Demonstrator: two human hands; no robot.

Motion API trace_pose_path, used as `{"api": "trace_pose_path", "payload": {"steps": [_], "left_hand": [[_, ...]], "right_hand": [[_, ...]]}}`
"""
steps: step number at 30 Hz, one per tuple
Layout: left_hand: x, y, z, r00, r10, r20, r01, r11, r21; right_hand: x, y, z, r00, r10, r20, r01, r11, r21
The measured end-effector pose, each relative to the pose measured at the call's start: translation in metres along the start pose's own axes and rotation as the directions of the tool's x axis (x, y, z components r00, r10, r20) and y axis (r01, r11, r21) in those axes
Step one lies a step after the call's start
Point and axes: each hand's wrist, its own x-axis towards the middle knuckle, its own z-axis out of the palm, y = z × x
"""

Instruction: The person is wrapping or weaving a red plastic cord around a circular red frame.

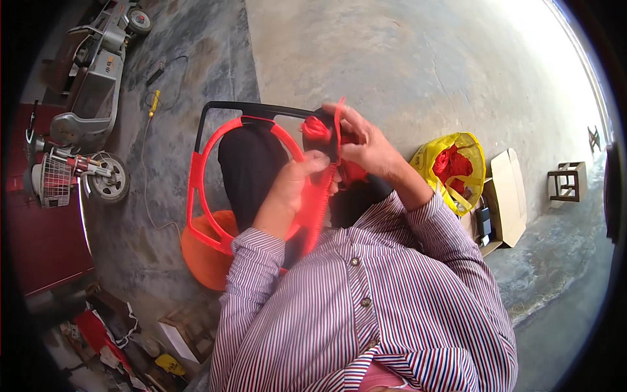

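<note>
Across my lap lies a black frame [225, 106], rounded at the corners, with bright red strip wrapped along its sides. A red ring [208, 157] sits inside it. My left hand [298, 181] is closed around the frame's right side, thumb pressed on the red-wrapped part. Near the upper right corner, my right hand [369, 144] has its fingers bent around a red ribbon [338, 124] at the bare black bar. A bunched red bundle [317, 129] shows just left of those fingers. My fingertips there are partly hidden and slightly blurred.
To the right stand a yellow bag [426, 159] with red material inside, an open cardboard box [508, 189] and a small wooden stool [569, 183]. An orange round seat [206, 264] is by my left knee. A scooter [108, 75] and a yellow-handled tool [155, 103] with a cord are farther left.
</note>
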Motion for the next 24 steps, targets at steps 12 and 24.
{"api": "trace_pose_path", "payload": {"steps": [12, 24], "left_hand": [[0.0, 0.007, 0.002, 0.994, -0.04, -0.1, 0.046, 0.998, 0.05], [-0.009, 0.018, -0.003, 0.994, 0.021, -0.111, -0.026, 0.999, -0.042]], "right_hand": [[-0.02, -0.042, -0.035, 0.937, -0.279, 0.209, 0.338, 0.583, -0.739], [-0.176, -0.004, -0.125, 0.949, 0.312, 0.049, -0.303, 0.856, 0.42]]}}
